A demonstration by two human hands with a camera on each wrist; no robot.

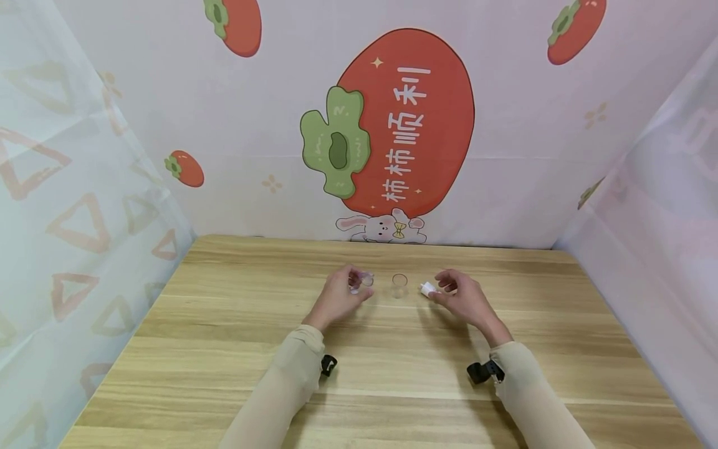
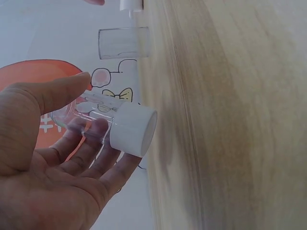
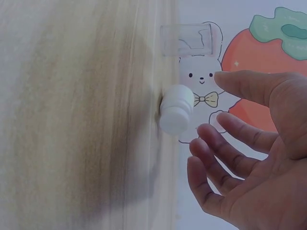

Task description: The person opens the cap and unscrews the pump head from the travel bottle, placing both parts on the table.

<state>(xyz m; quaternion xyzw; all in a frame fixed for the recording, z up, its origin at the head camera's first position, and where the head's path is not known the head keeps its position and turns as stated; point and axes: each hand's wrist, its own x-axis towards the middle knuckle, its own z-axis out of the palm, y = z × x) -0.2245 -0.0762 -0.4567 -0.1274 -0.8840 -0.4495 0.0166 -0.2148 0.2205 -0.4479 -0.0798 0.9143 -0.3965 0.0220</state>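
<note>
In the head view my left hand (image 1: pixel 341 294) is above the table, left of the middle. It holds a clear bottle (image 2: pixel 98 108) with a white end (image 2: pixel 133 128); the left wrist view shows the thumb and curled fingers around the clear body, the white end facing the table. My right hand (image 1: pixel 464 299) is beside a small white stepped plastic piece (image 3: pixel 176 110), its fingers loosely bent and spread. The right wrist view shows a gap between fingers and piece. Between the hands stands a clear open cylinder (image 1: pixel 399 288), like a cup, touched by neither hand.
The wood-grain table (image 1: pixel 392 362) ends at a back wall sheet (image 1: pixel 269 125) printed with red fruit and a rabbit. Pale sheets also hang at left and right. Each wrist carries a small black camera (image 1: pixel 328 365).
</note>
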